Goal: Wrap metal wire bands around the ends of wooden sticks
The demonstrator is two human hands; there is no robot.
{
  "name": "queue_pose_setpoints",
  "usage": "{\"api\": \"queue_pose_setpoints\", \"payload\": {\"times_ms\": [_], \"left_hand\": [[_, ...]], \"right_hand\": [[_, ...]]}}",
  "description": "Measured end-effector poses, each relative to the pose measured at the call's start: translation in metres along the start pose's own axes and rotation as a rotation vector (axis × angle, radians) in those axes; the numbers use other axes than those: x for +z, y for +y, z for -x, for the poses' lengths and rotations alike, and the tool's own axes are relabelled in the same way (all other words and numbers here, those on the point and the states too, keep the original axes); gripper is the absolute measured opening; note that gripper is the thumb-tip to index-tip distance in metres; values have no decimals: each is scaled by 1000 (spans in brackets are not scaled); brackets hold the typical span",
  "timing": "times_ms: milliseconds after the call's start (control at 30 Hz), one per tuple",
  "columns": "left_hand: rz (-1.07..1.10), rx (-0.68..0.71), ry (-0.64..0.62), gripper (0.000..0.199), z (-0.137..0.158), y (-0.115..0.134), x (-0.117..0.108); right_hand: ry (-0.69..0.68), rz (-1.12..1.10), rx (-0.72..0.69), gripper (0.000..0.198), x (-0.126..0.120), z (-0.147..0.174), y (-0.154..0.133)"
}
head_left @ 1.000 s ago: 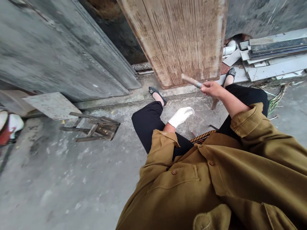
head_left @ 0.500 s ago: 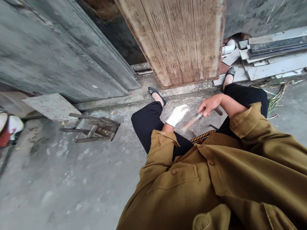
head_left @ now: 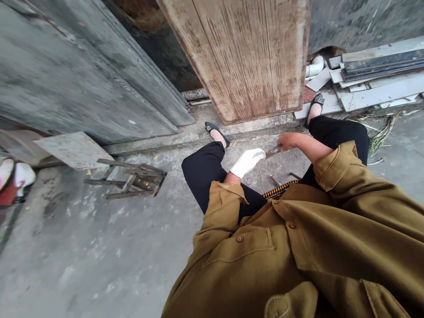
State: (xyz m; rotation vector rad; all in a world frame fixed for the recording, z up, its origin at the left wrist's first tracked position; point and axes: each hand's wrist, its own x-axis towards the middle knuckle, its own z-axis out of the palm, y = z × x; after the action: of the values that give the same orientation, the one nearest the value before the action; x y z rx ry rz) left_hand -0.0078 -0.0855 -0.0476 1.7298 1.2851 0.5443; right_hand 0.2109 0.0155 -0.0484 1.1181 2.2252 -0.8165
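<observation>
My left hand (head_left: 247, 162), in a white glove, is closed around one end of a short brown stick-like tool (head_left: 272, 152). Its exact kind cannot be made out, since both ends are hidden by the hands. My bare right hand (head_left: 289, 141) has its fingers bent round the other end. The tool spans the gap between the two hands, above the concrete floor and between my knees. Below it lie a small tool with a reddish and bluish handle (head_left: 275, 180) and a thin dark metal rod (head_left: 294, 176).
A worn wooden board (head_left: 251, 66) leans ahead, just past my feet. On the left, a small wooden stool (head_left: 135, 179) lies on its side by a flat panel (head_left: 74, 150). Stacked white and dark strips (head_left: 380, 84) and a white pipe (head_left: 316, 66) sit on the right.
The tool, blurred and held in my right hand with a pale wooden end toward me, has turned. Its end now meets my left hand, and my right hand has shifted slightly away from me.
</observation>
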Motion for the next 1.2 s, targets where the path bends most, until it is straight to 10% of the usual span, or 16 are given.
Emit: {"api": "queue_pose_setpoints", "payload": {"times_ms": [133, 267, 400, 500, 633, 833, 933, 1100, 1200], "left_hand": [[-13, -9, 62, 18, -1, -9, -3], [-2, -26, 91, 24, -5, -16, -2], [43, -89, 128, 30, -6, -19, 0], [96, -154, 98, 35, -4, -17, 2], [140, -171, -28, 31, 2, -10, 6], [161, -123, -73, 22, 5, -4, 4], [136, -84, -1, 17, 3, -4, -1], [143, -87, 112, 20, -1, -5, -4], [166, -110, 150, 27, -3, -7, -3]], "right_hand": [[-493, -257, -241, 38, 9, 4, -6], [-598, -508, -476, 54, -5, 24, -9], [-18, -922, -581, 44, -28, 39, 3], [524, -1161, -358, 28, -31, 31, 15], [662, -878, 39, 13, -21, 12, 18], [516, -163, 154, 30, -16, 6, 9], [183, -18, 54, 30, -8, 5, 6], [-568, -265, -287, 45, 0, 16, -2], [-396, -587, -533, 55, -16, 32, 0]]}}
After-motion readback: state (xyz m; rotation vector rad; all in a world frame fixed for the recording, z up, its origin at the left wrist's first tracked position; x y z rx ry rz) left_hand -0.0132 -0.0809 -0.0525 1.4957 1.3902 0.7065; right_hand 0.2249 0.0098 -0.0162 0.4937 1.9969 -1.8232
